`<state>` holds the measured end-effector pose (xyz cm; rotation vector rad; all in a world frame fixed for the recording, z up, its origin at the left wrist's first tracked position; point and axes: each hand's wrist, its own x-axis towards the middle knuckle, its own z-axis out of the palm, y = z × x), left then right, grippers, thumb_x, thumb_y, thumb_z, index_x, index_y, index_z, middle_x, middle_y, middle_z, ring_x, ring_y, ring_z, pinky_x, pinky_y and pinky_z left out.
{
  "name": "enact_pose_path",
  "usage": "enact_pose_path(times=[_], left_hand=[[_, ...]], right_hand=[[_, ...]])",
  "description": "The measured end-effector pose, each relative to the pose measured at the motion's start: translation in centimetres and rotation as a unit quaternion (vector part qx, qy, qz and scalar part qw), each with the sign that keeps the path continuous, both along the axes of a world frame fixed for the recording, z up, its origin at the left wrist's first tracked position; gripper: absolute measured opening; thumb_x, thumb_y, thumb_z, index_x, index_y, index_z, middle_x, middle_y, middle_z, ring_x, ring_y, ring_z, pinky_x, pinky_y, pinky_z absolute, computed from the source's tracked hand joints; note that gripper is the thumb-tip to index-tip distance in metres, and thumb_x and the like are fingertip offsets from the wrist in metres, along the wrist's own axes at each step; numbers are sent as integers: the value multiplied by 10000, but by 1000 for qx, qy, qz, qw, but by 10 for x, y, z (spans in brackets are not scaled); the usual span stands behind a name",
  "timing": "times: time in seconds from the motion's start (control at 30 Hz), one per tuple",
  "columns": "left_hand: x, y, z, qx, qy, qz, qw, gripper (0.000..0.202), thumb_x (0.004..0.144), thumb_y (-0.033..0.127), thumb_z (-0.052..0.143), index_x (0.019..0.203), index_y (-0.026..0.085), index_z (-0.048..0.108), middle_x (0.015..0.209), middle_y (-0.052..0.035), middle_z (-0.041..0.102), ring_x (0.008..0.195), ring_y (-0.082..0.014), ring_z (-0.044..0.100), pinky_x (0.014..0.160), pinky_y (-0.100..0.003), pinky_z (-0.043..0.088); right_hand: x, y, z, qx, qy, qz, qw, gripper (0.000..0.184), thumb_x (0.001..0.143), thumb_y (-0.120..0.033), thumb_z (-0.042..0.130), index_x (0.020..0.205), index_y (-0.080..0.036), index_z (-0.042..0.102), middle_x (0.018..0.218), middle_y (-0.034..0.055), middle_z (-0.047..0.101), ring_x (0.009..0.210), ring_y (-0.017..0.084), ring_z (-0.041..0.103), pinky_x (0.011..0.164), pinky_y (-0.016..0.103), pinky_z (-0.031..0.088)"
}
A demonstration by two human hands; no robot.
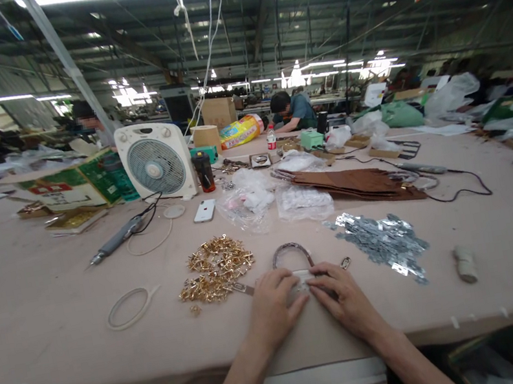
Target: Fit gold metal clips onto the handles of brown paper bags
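Directly in front of me is a light beige bag (301, 342) with a curved dark handle (291, 246) wrapped in clear film. Its body runs down toward the table edge. My left hand (273, 304) grips the upper left part, fingers bent and thumb along the surface. From the other side my right hand (346, 298) holds the same upper edge, its fingertips close to those of the left. Whatever lies under the fingertips is too small to make out. Straps with metal fittings stick out beside both hands, the left strap (242, 289) nearly reaching a pile of gold-coloured metal fittings (219, 265).
Flat grey metal plates (383, 243) lie in a heap at right, near a small wrapped roll (465, 265). A tape roll (128, 308) and an electric screwdriver (117, 240) are at left. Behind stand a fan (156, 163), a phone (204, 210), plastic bags and brown pieces (353, 182). A co-worker (294, 110) sits opposite.
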<state>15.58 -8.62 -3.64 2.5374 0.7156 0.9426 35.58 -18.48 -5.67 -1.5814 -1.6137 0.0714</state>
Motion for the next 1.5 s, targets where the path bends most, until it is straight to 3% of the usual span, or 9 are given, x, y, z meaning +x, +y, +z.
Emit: enact_pose_path(times=[0.23, 0.4, 0.5, 0.73, 0.87, 1.0, 1.17, 1.33, 1.5], left_hand=[[0, 9, -15, 36, 1, -1, 999, 286, 933, 388, 701, 1197, 283, 728, 1261, -78, 707, 1168, -301, 667, 1009, -476, 551], [6, 26, -33, 81, -38, -2, 996, 342, 933, 542, 659, 1164, 309, 756, 1233, -63, 735, 1102, -306, 710, 964, -466, 592], [7, 26, -32, 89, -48, 0, 995, 370, 940, 587, 627, 1147, 314, 764, 1222, -58, 745, 1078, -297, 726, 947, -445, 608], [6, 22, -24, 87, -39, 16, 995, 422, 945, 631, 587, 1130, 304, 779, 1213, -64, 759, 1073, -300, 735, 938, -440, 619], [6, 23, -27, 86, -39, 12, 995, 428, 938, 644, 590, 1129, 312, 781, 1219, -62, 757, 1099, -309, 726, 965, -459, 611], [5, 23, -28, 83, -37, 14, 996, 430, 943, 651, 582, 1135, 318, 775, 1239, -55, 749, 1115, -311, 721, 973, -472, 607], [4, 23, -29, 84, -43, 9, 995, 431, 946, 646, 582, 1130, 307, 777, 1231, -57, 752, 1111, -307, 722, 969, -459, 611], [2, 22, -28, 78, -30, 3, 997, 381, 948, 572, 630, 1150, 281, 770, 1235, -80, 745, 1119, -303, 711, 981, -457, 597], [-3, 8, -12, 33, 18, 0, 999, 353, 879, 403, 769, 1209, 284, 726, 1297, -75, 697, 1198, -305, 654, 1034, -493, 551]], right_hand=[[0, -14, 18, 12, 94, 12, 995, 362, 914, -278, 705, 1271, -325, 739, 1332, 72, 693, 1313, 290, 581, 1172, 516, 433], [2, -17, 18, 97, 204, -99, 969, 252, 946, -350, 665, 1173, -285, 755, 1222, 70, 727, 1198, 271, 645, 1106, 446, 499], [11, -23, 13, 111, 273, -155, 943, 266, 997, -415, 591, 1148, -259, 746, 1156, 69, 740, 1100, 247, 678, 1000, 390, 554], [91, -67, -1, 154, 254, -331, 896, 393, 961, -511, 602, 1177, -205, 724, 1205, 111, 736, 1143, 274, 671, 1007, 404, 523], [144, -99, -8, 124, 202, -393, 889, 427, 939, -541, 585, 1151, -204, 740, 1160, 117, 753, 1051, 284, 708, 915, 403, 560], [174, -115, -11, 66, 130, -386, 911, 414, 929, -520, 573, 1109, -204, 772, 1100, 126, 755, 1010, 306, 704, 911, 441, 562], [186, -113, -9, 7, 81, -342, 936, 348, 871, -497, 651, 1040, -243, 818, 1025, 90, 752, 962, 282, 704, 943, 429, 548], [186, -108, -5, -41, 53, -347, 935, 327, 845, -463, 648, 991, -231, 826, 1007, 94, 744, 919, 259, 701, 939, 395, 532], [185, -109, -7, -65, 66, -357, 930, 436, 823, -545, 623, 1017, -195, 797, 1066, 132, 747, 1016, 330, 676, 975, 473, 490]])
